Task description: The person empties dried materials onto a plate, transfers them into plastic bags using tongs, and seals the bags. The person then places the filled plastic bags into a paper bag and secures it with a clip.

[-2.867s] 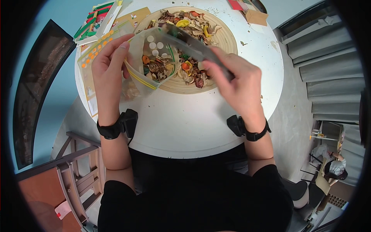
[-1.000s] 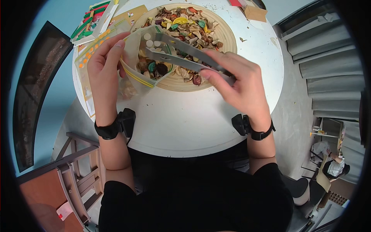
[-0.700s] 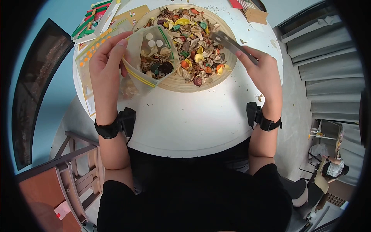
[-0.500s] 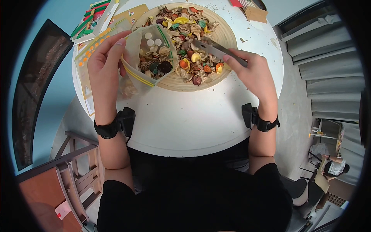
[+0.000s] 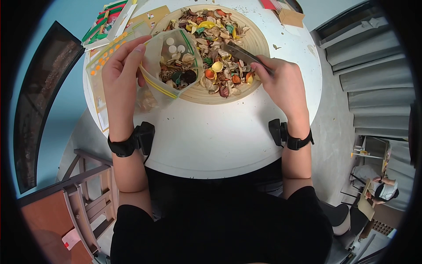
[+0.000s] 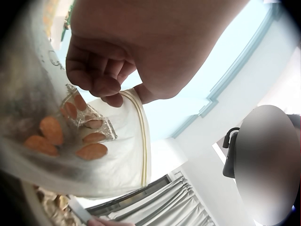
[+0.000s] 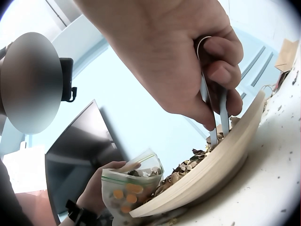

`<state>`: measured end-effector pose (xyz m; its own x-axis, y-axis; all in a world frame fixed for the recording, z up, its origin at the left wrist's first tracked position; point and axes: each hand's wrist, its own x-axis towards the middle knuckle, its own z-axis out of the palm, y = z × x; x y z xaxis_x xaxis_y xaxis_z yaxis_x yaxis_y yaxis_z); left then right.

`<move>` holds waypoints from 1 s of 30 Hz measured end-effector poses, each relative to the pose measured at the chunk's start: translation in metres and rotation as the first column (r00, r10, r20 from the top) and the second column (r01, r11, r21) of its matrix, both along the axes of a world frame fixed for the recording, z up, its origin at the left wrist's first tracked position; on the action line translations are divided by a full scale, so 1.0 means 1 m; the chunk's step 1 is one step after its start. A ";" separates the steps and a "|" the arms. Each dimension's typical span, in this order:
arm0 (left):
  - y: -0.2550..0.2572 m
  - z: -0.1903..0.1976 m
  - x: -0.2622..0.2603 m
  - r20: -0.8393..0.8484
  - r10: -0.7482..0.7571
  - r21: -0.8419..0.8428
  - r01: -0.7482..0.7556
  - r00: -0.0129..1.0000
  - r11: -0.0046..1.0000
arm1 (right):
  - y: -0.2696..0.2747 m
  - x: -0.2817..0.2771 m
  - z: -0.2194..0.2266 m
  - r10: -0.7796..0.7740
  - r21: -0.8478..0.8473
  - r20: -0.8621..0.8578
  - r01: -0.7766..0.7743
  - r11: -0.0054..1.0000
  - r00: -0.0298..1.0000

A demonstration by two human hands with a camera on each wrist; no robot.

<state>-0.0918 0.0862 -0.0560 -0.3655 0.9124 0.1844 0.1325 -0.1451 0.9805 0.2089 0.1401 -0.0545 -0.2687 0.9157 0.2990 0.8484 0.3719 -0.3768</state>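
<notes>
My left hand point(image 5: 125, 66) pinches the rim of a clear zip bag point(image 5: 154, 50), whose mouth gapes toward the plate. White and orange dots mark the bag, and dried potpourri point(image 5: 178, 72) lies inside it. With my right hand point(image 5: 285, 88) I grip metal tongs point(image 5: 246, 56), their tips down among the potpourri heap point(image 5: 224, 75) on a round wooden plate point(image 5: 259, 44). Seen from the right wrist, the two arms of the tongs point(image 7: 214, 134) stand a little apart. Petals hide where the tips end.
A flat dotted bag point(image 5: 96, 66) lies at the left of the white round table point(image 5: 211, 141), below a white box point(image 5: 105, 22) of green and red pieces. A brown paper box point(image 5: 291, 18) is at the far right. A wooden chair point(image 5: 90, 193) stands left.
The tongs were at the bag's mouth a second ago, then swung right to the plate and down into the potpourri. Dark and teal pieces now show in the bag. My left hand holds nearly still.
</notes>
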 end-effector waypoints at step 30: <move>0.000 -0.001 0.000 0.007 -0.007 -0.014 0.007 1.000 1.000 | -0.013 0.029 0.032 0.216 -0.168 0.031 -0.208 0.964 0.976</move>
